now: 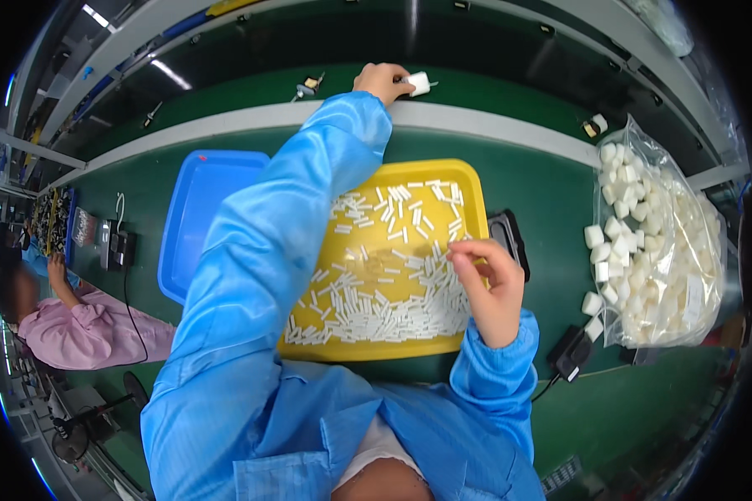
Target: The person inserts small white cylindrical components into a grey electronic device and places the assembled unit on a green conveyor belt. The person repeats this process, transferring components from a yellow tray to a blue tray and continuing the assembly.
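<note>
My left hand (382, 83) reaches far over to the green belt, its fingers closed at a small dark part with a white rounded block (418, 83) on it. A thin pin-like end sticks out of the block's right side. Over the right side of a yellow tray (474, 179), my right hand (495, 288) has thumb and forefinger brought together; whatever sits between the fingertips is too small to make out. Many short white tubes (393, 321) lie loose in this tray, heaped thickest along its near side. My left sleeve hides the tray's left part.
A blue tray (175, 225) stands left of the yellow one. Right, a clear bag (668, 242) spills white blocks. A black device (570, 354) lies near it. Small parts (309, 86) ride the belt (251, 83) behind a pale rail (476, 119). A person in pink (92, 330) works at left.
</note>
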